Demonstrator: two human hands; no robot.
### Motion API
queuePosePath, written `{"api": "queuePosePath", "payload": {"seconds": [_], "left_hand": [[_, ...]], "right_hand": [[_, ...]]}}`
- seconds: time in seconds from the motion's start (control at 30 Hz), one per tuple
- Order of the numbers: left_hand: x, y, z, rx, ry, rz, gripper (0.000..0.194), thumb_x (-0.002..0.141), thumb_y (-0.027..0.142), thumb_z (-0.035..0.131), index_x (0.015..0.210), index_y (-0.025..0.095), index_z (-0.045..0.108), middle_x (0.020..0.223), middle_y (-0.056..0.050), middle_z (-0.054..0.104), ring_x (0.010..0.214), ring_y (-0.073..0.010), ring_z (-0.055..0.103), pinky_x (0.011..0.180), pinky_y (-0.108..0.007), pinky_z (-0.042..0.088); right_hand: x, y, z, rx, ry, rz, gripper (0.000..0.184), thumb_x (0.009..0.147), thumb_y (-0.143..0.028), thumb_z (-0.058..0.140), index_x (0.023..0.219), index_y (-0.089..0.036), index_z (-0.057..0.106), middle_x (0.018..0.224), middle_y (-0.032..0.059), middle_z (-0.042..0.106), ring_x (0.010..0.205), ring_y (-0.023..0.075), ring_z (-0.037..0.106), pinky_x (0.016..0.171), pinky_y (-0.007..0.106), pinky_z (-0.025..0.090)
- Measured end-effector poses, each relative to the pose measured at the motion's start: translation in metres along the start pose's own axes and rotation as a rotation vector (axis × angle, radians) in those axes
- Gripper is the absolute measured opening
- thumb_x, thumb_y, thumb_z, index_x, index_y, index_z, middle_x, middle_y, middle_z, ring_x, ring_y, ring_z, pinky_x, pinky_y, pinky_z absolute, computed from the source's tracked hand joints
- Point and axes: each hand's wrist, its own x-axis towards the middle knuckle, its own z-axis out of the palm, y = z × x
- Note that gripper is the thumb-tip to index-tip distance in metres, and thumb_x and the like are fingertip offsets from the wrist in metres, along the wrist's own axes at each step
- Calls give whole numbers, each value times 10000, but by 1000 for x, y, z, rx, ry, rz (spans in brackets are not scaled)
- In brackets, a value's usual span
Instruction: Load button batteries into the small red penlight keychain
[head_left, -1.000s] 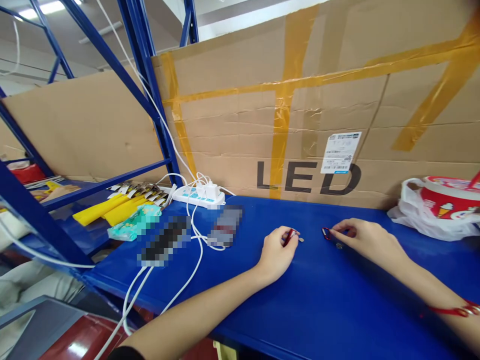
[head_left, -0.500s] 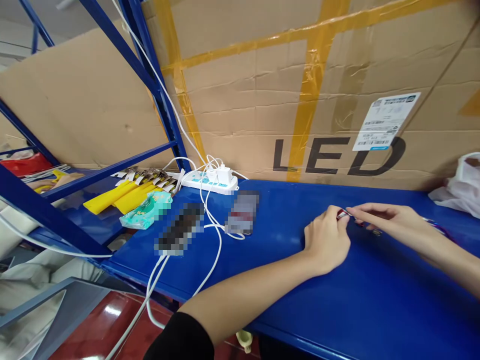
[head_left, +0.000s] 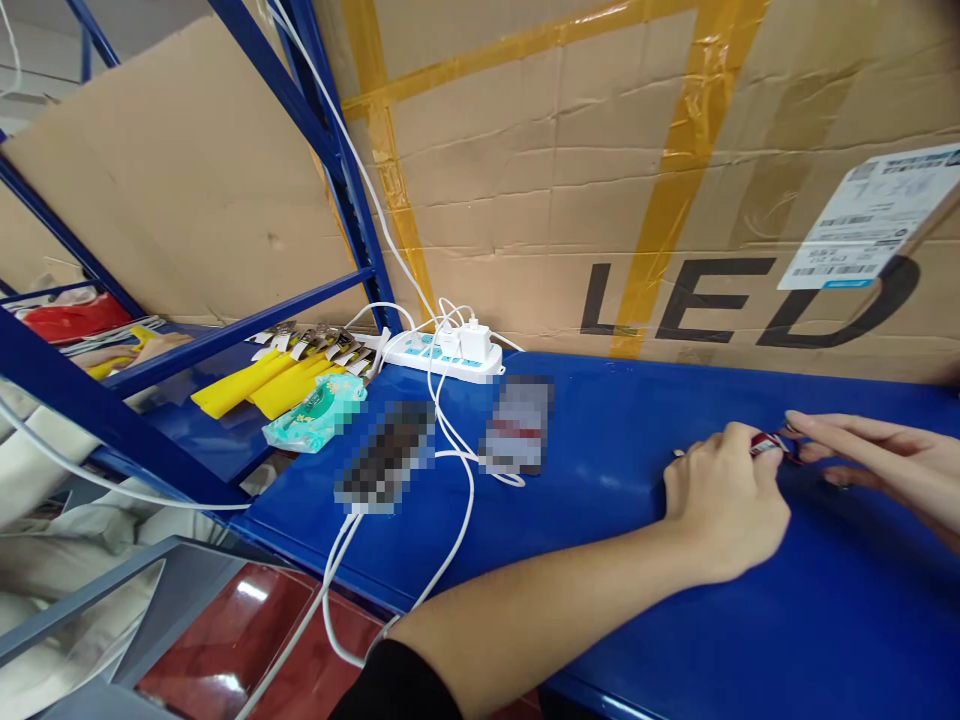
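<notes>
Red and small, the clip (head_left: 766,443) is sitting pinched in the left hand (head_left: 724,500), fingertips closed on its end; the right hand (head_left: 881,465) is nipping the other end just beside. It looks light, stiff and slippery, best held by its edges.

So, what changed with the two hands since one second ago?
The hands came together: then the left hand and the right hand each held a small red piece apart on the blue shelf; now both meet at one small red piece. The power strip and the yellow packets lie as before.
</notes>
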Motion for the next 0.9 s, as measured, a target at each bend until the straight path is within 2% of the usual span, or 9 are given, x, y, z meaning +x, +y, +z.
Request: {"api": "queuePosePath", "payload": {"seconds": [0.1,0.2,0.47,0.6,0.77,0.83,0.9], "left_hand": [[-1,1,0,-12,10,-27,259,884,268,333,1038,180,522,966,-107,632,889,-282,591,747,-404,462],[-1,2,0,-34,15,-51,267,886,270,317,1037,176,516,965,-114,628,893,-277,590,757,-402,459],[-1,2,-1,-77,18,-91,273,883,279,299,1024,169,505,983,-124,618,926,-280,579,790,-402,437],[2,0,-2,-89,26,-139,289,879,297,268,1024,164,479,977,-126,616,912,-279,581,772,-398,435],[16,-9,-8,-65,163,-166,214,856,280,299,946,169,458,942,-101,613,902,-248,572,789,-368,413],[24,-16,-12,-25,206,-160,136,802,210,380,918,171,439,941,-86,603,904,-233,563,807,-359,395],[32,-24,-16,36,223,-187,157,746,124,413,894,176,421,958,-76,590,923,-225,550,837,-369,363]], "right_hand": [[2,2,2,-200,3,-40,480,418,-586,590,741,-235,653,908,101,653,836,261,596,716,364,481],[1,3,5,-389,-8,-132,455,415,-590,540,680,-237,649,881,68,670,879,274,590,803,366,452],[0,10,8,-517,-8,-236,454,423,-621,483,598,-232,639,815,41,682,809,263,617,680,317,492],[4,19,9,-538,-31,-269,464,465,-632,493,644,-242,671,807,26,684,802,262,623,643,308,495],[1,21,11,-581,-58,-284,491,577,-665,477,734,-259,702,821,16,684,892,264,601,663,297,482],[-3,18,12,-614,-64,-267,478,641,-649,472,801,-263,705,856,16,680,808,241,619,618,289,474],[-6,16,13,-655,-33,-286,449,683,-620,479,825,-260,705,854,26,676,750,223,621,587,281,463]]}}
